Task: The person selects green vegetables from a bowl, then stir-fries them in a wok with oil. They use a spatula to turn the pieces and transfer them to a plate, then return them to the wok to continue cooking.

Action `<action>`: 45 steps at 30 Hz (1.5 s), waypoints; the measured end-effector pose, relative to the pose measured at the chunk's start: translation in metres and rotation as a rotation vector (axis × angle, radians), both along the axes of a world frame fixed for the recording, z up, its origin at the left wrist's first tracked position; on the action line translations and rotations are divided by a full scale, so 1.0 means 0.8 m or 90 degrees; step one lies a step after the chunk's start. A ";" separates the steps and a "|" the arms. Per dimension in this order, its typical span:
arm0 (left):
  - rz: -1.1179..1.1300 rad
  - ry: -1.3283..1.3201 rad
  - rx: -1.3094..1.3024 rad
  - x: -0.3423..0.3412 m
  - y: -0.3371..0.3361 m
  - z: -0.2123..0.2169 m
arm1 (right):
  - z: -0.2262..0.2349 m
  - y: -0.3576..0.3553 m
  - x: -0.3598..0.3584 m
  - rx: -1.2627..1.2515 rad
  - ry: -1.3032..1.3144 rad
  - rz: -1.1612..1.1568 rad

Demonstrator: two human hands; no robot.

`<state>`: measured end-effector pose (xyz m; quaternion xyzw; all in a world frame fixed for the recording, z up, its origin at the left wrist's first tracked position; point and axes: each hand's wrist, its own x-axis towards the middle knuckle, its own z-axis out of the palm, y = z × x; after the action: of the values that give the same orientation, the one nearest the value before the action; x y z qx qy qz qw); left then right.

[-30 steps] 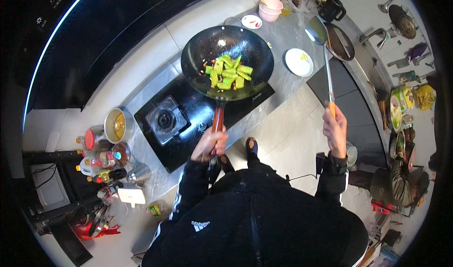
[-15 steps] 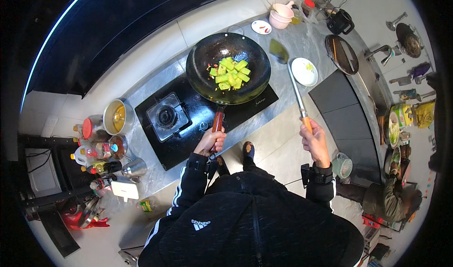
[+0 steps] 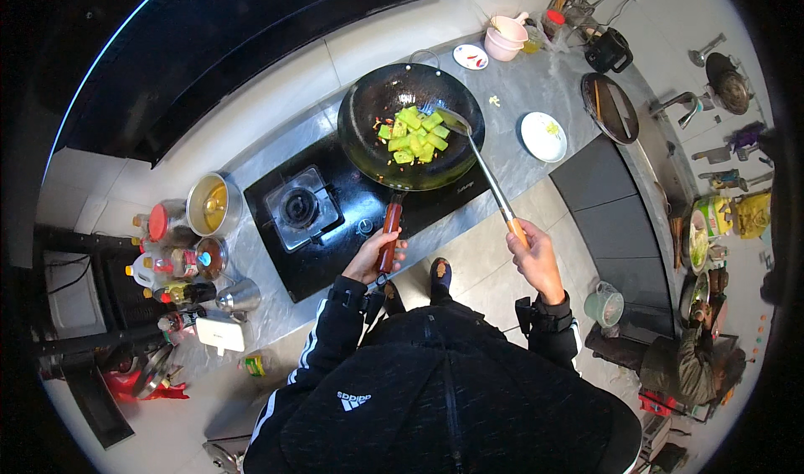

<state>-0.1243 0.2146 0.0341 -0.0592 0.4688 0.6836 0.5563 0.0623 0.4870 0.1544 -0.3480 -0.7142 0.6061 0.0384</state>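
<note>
A dark wok (image 3: 360,97) stands over the right side of the black cooktop (image 3: 289,265). Chunks of a green vegetable (image 3: 414,137) lie heaped in it, with small reddish and pale bits around them. My left hand (image 3: 373,256) is closed round the wok's reddish-brown handle (image 3: 391,227). In my right hand (image 3: 536,258) is the wooden handle of a long metal spatula (image 3: 488,177). Its blade is inside the wok, at the right edge of the chunks. A white plate (image 3: 544,137) with a few pale bits rests on the counter, right of the wok.
The left burner (image 3: 299,208) is uncovered. Beyond it stand a metal pot (image 3: 214,206) and several bottles (image 3: 184,294). Behind the wok are a small plate with red pieces (image 3: 471,57) and pink bowls (image 3: 505,38). A round lid (image 3: 610,108) lies at far right. Pale scraps (image 3: 494,101) dot the counter.
The spatula has swung left from over the counter into the wok, its blade now by the green chunks. My right hand has moved left and slightly down. My left hand's grip looks looser.
</note>
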 end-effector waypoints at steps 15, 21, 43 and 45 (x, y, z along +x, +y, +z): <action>0.000 0.003 0.010 0.020 -0.014 0.004 | 0.046 0.026 -0.004 -0.245 -0.128 0.215; -0.002 0.025 0.005 0.022 -0.010 0.007 | 0.005 0.010 -0.033 -0.134 -0.120 0.190; -0.327 1.254 -0.294 -0.121 0.059 -0.206 | 0.027 -0.008 0.050 -0.199 0.104 -0.127; -0.326 1.291 -0.394 -0.119 0.073 -0.211 | 0.027 -0.009 0.052 -0.215 0.093 -0.152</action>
<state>-0.2196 0.2733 -0.1344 0.4938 0.8597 0.1309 -0.0019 0.1035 0.4796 0.1763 -0.3870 -0.5517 0.7316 0.1028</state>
